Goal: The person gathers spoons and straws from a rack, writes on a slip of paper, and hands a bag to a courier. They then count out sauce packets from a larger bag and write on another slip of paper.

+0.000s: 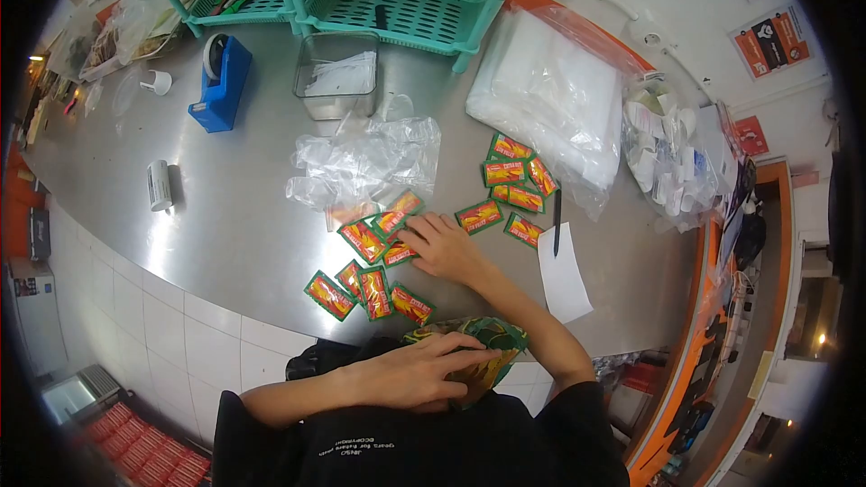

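Observation:
My left hand [410,374] is closed around a crumpled green and gold foil packet [492,356], held against my body at the table's front edge. The packet's mouth faces up and away from me, and its inside is hard to make out. Over the steel table, my right hand [442,250] reaches leftward, fingers slightly apart and touching a red and green chili sauce sachet [398,253]. More sachets [363,242] marked "Extra Hot" lie loosely to its left and in front. Another group of sachets [511,171] lies beyond it to the right.
Clear plastic bags [370,158] lie behind the sachets. Further back are a clear bin [338,77], a blue tape dispenser [221,86] and a green rack [388,0]. A plastic-wrapped stack [550,81], white paper [564,275] and black pen [557,221] are on the right.

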The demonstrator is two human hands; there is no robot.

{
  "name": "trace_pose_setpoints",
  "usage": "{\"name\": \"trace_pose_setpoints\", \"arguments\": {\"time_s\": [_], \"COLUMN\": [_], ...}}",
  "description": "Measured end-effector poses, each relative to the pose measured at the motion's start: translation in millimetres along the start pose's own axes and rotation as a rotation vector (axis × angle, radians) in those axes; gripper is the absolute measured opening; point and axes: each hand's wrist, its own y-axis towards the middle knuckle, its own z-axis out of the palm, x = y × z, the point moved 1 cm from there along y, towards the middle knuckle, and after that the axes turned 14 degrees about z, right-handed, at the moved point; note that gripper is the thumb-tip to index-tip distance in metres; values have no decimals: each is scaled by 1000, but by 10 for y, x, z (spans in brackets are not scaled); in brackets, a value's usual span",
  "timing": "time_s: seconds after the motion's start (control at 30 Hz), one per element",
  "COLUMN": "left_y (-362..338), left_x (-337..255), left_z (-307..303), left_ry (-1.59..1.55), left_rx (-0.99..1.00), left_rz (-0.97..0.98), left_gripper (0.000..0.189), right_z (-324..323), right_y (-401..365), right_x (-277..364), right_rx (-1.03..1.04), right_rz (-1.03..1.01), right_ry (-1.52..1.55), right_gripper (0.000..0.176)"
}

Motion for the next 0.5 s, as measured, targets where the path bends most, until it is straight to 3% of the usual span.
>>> {"name": "trace_pose_setpoints", "arguments": {"time_s": [0.17, 0.27, 0.37, 0.5], "left_y": [-4, -3, -16, -9], "left_x": [3, 1, 4, 5], "left_z": [21, 6, 13, 14], "left_ry": [12, 14, 10, -3], "left_rx": [-6, 12, -1, 0], "left_rz": [6, 2, 2, -8], "left_gripper": [23, 23, 23, 23], "right_z": [-96, -20, -110, -301], "right_y": [156, 204, 194, 59], "right_x": [119, 132, 116, 91], "right_rx": [90, 78, -99, 96], "right_rz": [65, -2, -158, -86], "right_ry": [-37, -114, -130, 204], "right_gripper": [46, 38, 33, 27]}}
